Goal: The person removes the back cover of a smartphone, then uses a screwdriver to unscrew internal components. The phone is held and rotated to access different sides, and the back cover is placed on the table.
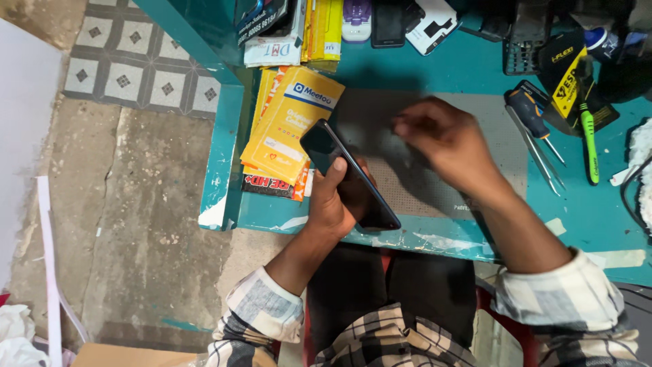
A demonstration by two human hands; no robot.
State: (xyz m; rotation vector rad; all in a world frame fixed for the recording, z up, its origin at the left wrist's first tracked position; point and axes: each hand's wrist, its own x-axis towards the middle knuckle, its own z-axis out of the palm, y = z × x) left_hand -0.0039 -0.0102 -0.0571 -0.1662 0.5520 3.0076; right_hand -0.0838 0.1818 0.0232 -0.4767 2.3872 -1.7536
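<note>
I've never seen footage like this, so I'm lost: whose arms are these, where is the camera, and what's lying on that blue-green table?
There is no machine here. A person wears a camera on the head, so the single picture looks down at their own arms. The left hand grips a dark smartphone, its fingers wrapped around it. The right hand hovers, blurred, over a grey work mat and appears empty. On the teal table lie yellow packets, screwdrivers, tweezers and a green-handled tool.
</note>
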